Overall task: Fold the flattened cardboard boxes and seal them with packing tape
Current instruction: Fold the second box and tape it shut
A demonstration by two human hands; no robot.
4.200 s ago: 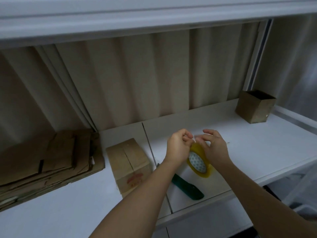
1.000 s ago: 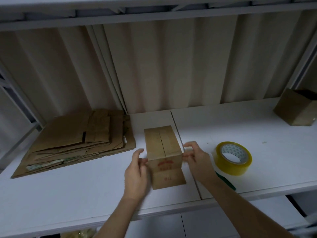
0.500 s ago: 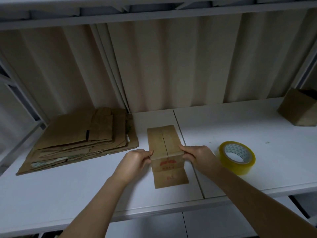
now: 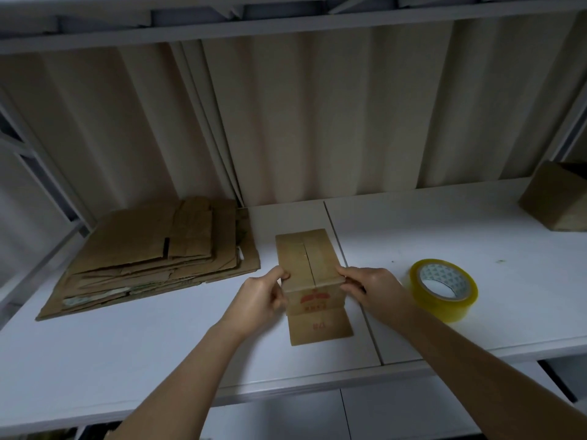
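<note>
A small folded cardboard box (image 4: 306, 262) with red print stands on the white shelf (image 4: 127, 338), its two top flaps meeting in a centre seam and one lower flap lying flat toward me. My left hand (image 4: 259, 301) grips the box's left near corner. My right hand (image 4: 370, 289) grips its right near corner. A yellow roll of packing tape (image 4: 444, 289) lies flat on the shelf just right of my right hand. A stack of flattened cardboard boxes (image 4: 149, 258) rests at the left.
Another assembled cardboard box (image 4: 556, 201) sits at the far right against the corrugated back wall (image 4: 317, 122). A seam (image 4: 352, 281) between two shelf boards runs just right of the held box. An upper shelf (image 4: 286, 23) hangs overhead.
Earlier both hands worked the tape roll; it now lies on the shelf. Within the last second both hands closed on the box's near corners and have barely moved since.
</note>
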